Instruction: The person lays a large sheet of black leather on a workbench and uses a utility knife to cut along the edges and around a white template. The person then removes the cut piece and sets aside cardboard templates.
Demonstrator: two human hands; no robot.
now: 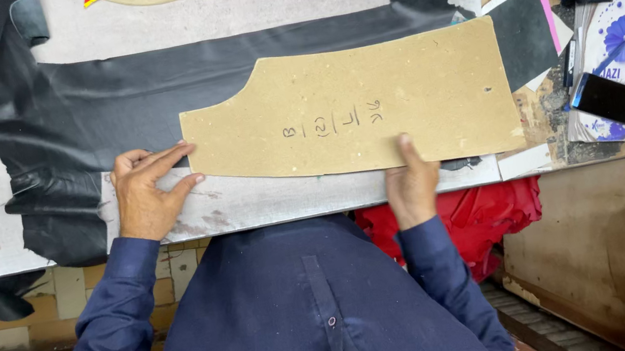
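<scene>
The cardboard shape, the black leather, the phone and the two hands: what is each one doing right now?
Cardboard pattern: lying flat on the black leather, held at two edges.
Black leather: spread out on the table, wrinkled at its left end.
Left hand: open, fingertips against the pattern's left edge.
Right hand: thumb pressing on the pattern's near edge.
Phone: screen dark, lying on papers.
Red cloth: bunched below the table edge.

Cardboard pattern (352, 109) atop leather (145, 85), phone (607, 97) right.
</scene>
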